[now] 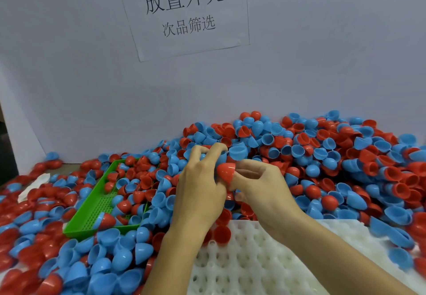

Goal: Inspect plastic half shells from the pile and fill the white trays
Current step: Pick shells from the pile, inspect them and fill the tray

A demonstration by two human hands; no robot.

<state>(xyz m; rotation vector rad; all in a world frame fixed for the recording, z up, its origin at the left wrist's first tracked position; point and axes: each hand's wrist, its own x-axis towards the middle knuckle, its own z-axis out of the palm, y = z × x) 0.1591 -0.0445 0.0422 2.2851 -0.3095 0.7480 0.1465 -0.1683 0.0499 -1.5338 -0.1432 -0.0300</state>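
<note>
Both hands meet above the far edge of a white tray (pixel 265 262): the right hand (pixel 260 186) pinches a glossy red half shell (pixel 226 172), dome toward the viewer, while the left hand (pixel 200 188) curls its fingers around blue shells. A pile of red and blue shells (pixel 322 156) crowds the desk on every side, burying a green basket (pixel 92 209) at the left. The tray's pitted near surface is the only open room.

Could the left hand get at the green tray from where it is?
Probably yes. The left hand is beside the green tray, with only loose shells between them. But its fingers grip shells now, so it would have to let go first.
</note>
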